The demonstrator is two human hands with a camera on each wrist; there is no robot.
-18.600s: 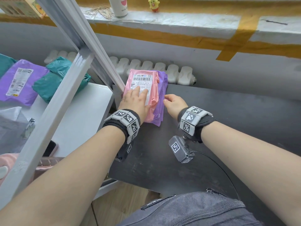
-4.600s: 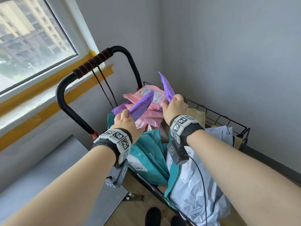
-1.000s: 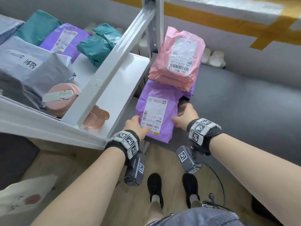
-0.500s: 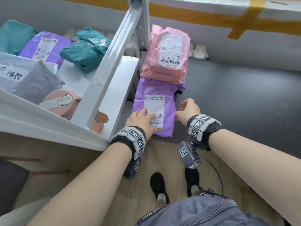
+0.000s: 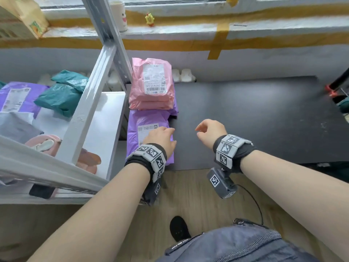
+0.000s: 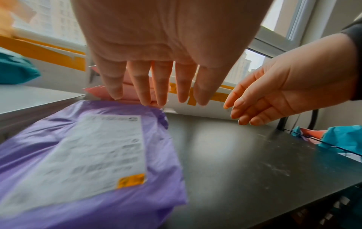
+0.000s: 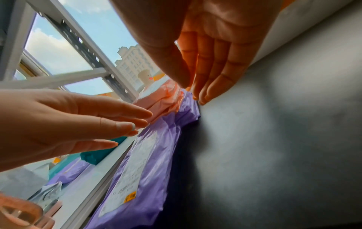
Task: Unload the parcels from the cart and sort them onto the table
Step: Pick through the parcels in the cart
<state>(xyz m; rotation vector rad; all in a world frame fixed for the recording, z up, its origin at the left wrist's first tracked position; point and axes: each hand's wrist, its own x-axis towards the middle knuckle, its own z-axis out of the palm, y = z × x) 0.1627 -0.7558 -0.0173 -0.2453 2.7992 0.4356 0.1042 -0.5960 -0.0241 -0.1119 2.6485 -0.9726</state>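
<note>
purple parcel (image 5: pixel 149 121) flat on table (image 5: pixel 245 118)

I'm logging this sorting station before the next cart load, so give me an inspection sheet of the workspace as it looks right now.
Surface: dark table, mostly bare, light scuffs near its right edge.
Job's things: purple parcel flat at the table's left front, label up; pink parcels stacked behind it over another purple one; cart partly in view at right, teal parcels in it.
Clutter: white shelf on the left with purple, teal and grey parcels, a pink bottle.
Hands: left hand over the purple parcel, fingers straight, contact unclear; right hand above bare table, holding nothing.
Cables: black lead from the right wrist camera.
Surroundings: taped windowsill, cup, small yellow toy, wood floor.
</note>
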